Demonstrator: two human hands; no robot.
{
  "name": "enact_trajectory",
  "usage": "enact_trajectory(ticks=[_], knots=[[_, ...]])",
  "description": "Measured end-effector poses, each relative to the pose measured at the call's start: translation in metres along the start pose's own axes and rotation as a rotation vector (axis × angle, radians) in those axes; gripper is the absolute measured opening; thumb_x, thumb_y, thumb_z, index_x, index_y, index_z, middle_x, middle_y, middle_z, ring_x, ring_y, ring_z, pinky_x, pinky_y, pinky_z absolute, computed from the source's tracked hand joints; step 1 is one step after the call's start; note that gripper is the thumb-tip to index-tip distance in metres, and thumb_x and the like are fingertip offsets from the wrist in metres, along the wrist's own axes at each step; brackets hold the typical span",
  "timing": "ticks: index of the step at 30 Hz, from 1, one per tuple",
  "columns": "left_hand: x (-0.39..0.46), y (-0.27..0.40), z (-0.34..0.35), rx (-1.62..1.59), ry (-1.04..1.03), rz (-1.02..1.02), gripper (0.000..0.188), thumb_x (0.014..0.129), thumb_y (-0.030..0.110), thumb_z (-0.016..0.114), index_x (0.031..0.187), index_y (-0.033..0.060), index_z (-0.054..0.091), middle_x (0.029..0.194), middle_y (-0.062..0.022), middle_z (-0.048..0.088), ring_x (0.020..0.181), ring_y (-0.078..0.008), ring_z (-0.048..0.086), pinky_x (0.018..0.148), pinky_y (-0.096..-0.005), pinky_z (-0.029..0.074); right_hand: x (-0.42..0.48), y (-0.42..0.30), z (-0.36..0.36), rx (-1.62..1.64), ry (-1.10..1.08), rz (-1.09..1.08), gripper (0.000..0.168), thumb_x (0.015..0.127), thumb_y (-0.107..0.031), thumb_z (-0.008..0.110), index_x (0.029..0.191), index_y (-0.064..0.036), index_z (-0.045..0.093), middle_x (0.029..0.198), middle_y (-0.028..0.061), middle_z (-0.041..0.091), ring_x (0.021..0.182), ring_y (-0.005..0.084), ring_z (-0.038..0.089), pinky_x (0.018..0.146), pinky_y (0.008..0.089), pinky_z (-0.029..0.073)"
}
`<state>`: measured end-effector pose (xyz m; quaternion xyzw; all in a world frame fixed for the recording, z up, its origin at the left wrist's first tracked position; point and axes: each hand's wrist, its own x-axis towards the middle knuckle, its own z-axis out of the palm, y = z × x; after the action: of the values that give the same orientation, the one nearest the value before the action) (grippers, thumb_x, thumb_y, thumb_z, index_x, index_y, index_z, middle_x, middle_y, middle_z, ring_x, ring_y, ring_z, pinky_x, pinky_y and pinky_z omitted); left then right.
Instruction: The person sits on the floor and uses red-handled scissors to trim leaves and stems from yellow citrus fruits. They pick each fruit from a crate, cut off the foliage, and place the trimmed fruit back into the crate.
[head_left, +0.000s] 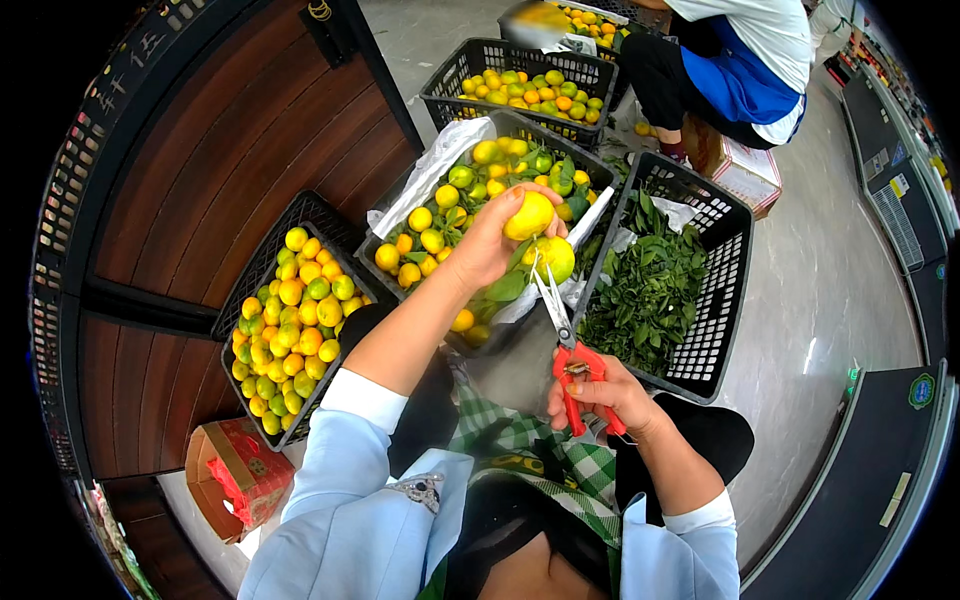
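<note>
My left hand (491, 232) grips a yellow citrus fruit (529, 216) above the crate in front of me. A second, yellow-green citrus fruit (553, 259) hangs just below it, with green leaves (508, 286) beside it. Red-handled fruit snips (574, 360) are in my right hand (611, 394). Their slim blades stand slightly apart, with the tips at the stem area between the two fruits. Beneath lies a black plastic crate (592, 161) lined with white sheeting (442, 169) and holding leafy citrus fruits (433, 240).
Cut leaves (652, 285) fill part of a black crate (731, 300) at right. Loose citrus fruits (292, 330) are heaped in another crate at left, above a red cardboard box (244, 476). Beyond are more fruit crates (517, 112) and a seated person (739, 75). Dark wood panelling (247, 150) borders the left.
</note>
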<state>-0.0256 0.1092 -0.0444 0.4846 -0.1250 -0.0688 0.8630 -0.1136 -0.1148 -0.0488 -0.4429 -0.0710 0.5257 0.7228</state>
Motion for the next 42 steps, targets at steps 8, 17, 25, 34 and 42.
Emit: enact_trajectory(ticks=[8, 17, 25, 34, 42], knots=[[0.000, 0.006, -0.003, 0.036, -0.039, -0.015, 0.047, 0.082, 0.047, 0.042, 0.100, 0.0041, 0.050, 0.073, -0.0082, 0.052, 0.081, -0.0226, 0.052, 0.075, -0.0341, 0.042, -0.001, -0.001, 0.000, -0.006, -0.007, 0.004, 0.041, 0.078, -0.015, 0.054, 0.114, -0.002, 0.040, 0.081, 0.0159, 0.059, 0.067, 0.0254, 0.060, 0.062, 0.0325, 0.049], [-0.005, 0.006, 0.008, 0.140, -0.072, -0.037, 0.051, 0.079, 0.050, 0.048, 0.099, 0.0031, 0.050, 0.073, -0.0082, 0.052, 0.081, -0.0214, 0.053, 0.077, -0.0341, 0.041, -0.001, 0.000, 0.002, -0.023, 0.041, 0.006, 0.030, 0.080, -0.017, 0.055, 0.103, -0.001, 0.046, 0.078, 0.0137, 0.059, 0.064, 0.0226, 0.060, 0.057, 0.0298, 0.049], [-0.003, 0.006, 0.005, 0.027, -0.074, -0.014, 0.050, 0.082, 0.050, 0.041, 0.099, 0.0037, 0.050, 0.073, -0.0087, 0.050, 0.080, -0.0218, 0.050, 0.076, -0.0340, 0.041, -0.002, -0.002, 0.001, -0.040, -0.014, -0.040, 0.035, 0.078, -0.022, 0.058, 0.102, -0.001, 0.046, 0.078, 0.0140, 0.058, 0.062, 0.0227, 0.059, 0.056, 0.0298, 0.048], [-0.004, 0.011, 0.002, 0.009, -0.087, -0.030, 0.051, 0.081, 0.050, 0.042, 0.098, 0.0027, 0.050, 0.073, -0.0094, 0.049, 0.075, -0.0216, 0.049, 0.076, -0.0362, 0.042, -0.007, -0.004, 0.002, -0.038, -0.037, -0.003, 0.040, 0.078, -0.021, 0.058, 0.109, 0.000, 0.043, 0.079, 0.0152, 0.058, 0.065, 0.0245, 0.060, 0.058, 0.0308, 0.049], [-0.006, 0.013, 0.005, 0.086, -0.175, 0.004, 0.053, 0.078, 0.048, 0.049, 0.095, -0.0012, 0.051, 0.073, -0.0092, 0.053, 0.074, -0.0179, 0.053, 0.072, -0.0306, 0.044, -0.007, -0.004, 0.002, 0.048, -0.061, 0.047, 0.045, 0.076, -0.022, 0.059, 0.110, 0.000, 0.042, 0.077, 0.0169, 0.059, 0.061, 0.0259, 0.060, 0.057, 0.0315, 0.049]])
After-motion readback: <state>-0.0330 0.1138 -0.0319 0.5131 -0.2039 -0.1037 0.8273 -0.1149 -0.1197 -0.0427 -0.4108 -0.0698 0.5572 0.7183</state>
